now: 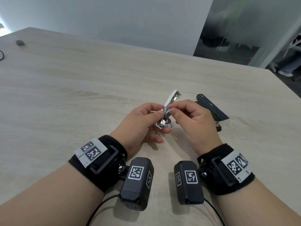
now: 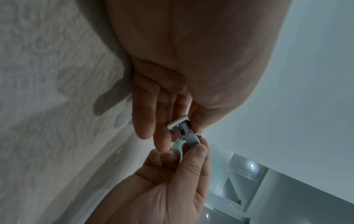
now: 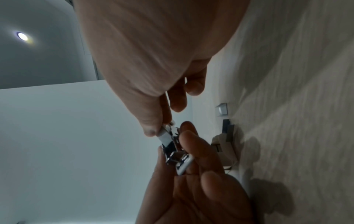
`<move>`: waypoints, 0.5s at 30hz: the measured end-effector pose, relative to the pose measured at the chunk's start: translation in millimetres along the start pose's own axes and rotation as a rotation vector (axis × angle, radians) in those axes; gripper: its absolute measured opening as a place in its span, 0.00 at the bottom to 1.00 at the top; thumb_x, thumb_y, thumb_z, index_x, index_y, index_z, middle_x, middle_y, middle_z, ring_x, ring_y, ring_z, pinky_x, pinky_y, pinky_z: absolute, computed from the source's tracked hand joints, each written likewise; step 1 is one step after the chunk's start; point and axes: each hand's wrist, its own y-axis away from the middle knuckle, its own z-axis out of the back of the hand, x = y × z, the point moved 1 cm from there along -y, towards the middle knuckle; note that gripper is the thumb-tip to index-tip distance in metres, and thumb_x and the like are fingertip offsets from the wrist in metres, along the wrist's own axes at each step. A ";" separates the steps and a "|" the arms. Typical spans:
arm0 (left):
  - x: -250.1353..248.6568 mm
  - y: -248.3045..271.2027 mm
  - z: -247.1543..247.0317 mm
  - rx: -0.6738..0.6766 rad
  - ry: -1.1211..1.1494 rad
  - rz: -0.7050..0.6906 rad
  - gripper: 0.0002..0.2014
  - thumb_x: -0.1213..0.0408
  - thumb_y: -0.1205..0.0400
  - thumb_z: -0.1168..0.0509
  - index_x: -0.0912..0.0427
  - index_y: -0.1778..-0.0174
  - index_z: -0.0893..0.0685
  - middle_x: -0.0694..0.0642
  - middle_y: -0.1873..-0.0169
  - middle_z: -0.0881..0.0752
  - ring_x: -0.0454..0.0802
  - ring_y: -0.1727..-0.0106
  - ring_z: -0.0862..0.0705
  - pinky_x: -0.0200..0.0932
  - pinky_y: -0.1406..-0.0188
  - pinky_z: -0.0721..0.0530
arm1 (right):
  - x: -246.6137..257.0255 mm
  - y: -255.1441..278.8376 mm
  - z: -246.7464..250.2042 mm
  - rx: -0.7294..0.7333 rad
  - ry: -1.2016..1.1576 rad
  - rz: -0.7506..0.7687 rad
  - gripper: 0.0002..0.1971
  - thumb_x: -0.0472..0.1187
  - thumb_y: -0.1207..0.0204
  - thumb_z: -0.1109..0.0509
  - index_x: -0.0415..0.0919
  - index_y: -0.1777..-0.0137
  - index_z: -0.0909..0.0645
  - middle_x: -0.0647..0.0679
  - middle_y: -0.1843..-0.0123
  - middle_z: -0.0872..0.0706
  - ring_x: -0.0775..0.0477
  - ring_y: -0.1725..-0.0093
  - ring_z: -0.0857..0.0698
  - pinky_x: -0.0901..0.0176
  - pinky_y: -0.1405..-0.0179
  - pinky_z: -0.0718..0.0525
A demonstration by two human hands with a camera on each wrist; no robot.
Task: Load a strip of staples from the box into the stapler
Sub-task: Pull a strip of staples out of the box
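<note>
1. White plastic and bright metal make up the small stapler (image 1: 169, 110), which is held above the pale wood-grain counter (image 1: 81, 88), tilted with its opened top end pointing away from the person.
2. The stapler's lower end is gripped by the left hand (image 1: 140, 124); its thumb and forefinger are curled round the body, and the remaining fingers (image 2: 147, 115) lie straighter beneath it.
3. A staple strip (image 2: 193, 140) is pinched narrowly between thumb and forefinger of the right hand (image 1: 193, 121), at the stapler's metal channel.
4. A dark box (image 1: 210, 108) is seen lying open on the counter just beyond the right hand.
</note>
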 end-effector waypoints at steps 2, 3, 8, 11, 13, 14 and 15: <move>0.0 -0.9 0.9 -0.001 0.001 0.000 0.08 0.65 0.10 0.35 0.61 0.38 0.15 0.59 0.57 0.08 0.51 0.63 0.09 0.40 0.79 0.13 | 0.8 0.7 -1.2 0.005 0.040 0.040 0.12 0.33 0.21 0.23 0.54 0.51 0.09 0.54 0.53 0.09 0.53 0.52 0.11 0.63 0.50 0.14; -0.1 -1.1 1.2 -0.001 0.003 0.000 0.09 0.65 0.10 0.35 0.61 0.38 0.14 0.59 0.56 0.08 0.51 0.62 0.09 0.40 0.79 0.13 | 0.6 0.9 -1.4 0.002 0.049 0.047 0.14 0.32 0.21 0.23 0.56 0.50 0.09 0.54 0.53 0.09 0.50 0.53 0.11 0.63 0.50 0.14; -1.9 -2.1 3.3 -0.013 0.064 0.009 0.09 0.65 0.11 0.35 0.61 0.37 0.16 0.58 0.57 0.08 0.53 0.62 0.08 0.41 0.79 0.12 | 3.5 4.2 -3.5 0.080 0.082 0.078 0.14 0.32 0.20 0.26 0.52 0.45 0.08 0.51 0.53 0.12 0.61 0.58 0.15 0.74 0.56 0.21; -2.5 -2.1 4.0 -0.017 0.090 0.012 0.07 0.65 0.10 0.36 0.59 0.39 0.16 0.58 0.60 0.08 0.53 0.64 0.08 0.41 0.79 0.12 | 5.3 6.7 -5.5 0.113 0.062 0.083 0.14 0.28 0.19 0.27 0.46 0.44 0.08 0.49 0.53 0.13 0.65 0.57 0.14 0.77 0.56 0.21; -2.4 -2.0 3.9 -0.020 0.088 0.015 0.07 0.65 0.10 0.36 0.59 0.39 0.16 0.57 0.59 0.08 0.53 0.64 0.07 0.41 0.79 0.12 | 4.8 6.3 -5.6 0.107 0.084 0.091 0.14 0.29 0.19 0.27 0.48 0.44 0.07 0.49 0.53 0.13 0.62 0.56 0.15 0.75 0.55 0.21; -2.1 -2.0 4.1 -0.021 0.083 0.015 0.07 0.65 0.10 0.36 0.58 0.38 0.16 0.58 0.58 0.08 0.53 0.64 0.07 0.42 0.79 0.12 | 4.2 5.7 -5.4 0.104 0.094 0.094 0.14 0.30 0.19 0.27 0.50 0.44 0.07 0.51 0.54 0.13 0.62 0.56 0.15 0.74 0.55 0.21; -2.0 -1.9 4.0 -0.022 0.076 0.016 0.08 0.65 0.10 0.36 0.59 0.37 0.16 0.59 0.56 0.08 0.53 0.65 0.06 0.41 0.80 0.12 | 3.7 5.4 -5.2 0.103 0.101 0.099 0.15 0.31 0.20 0.27 0.53 0.44 0.08 0.52 0.54 0.13 0.61 0.57 0.16 0.73 0.56 0.21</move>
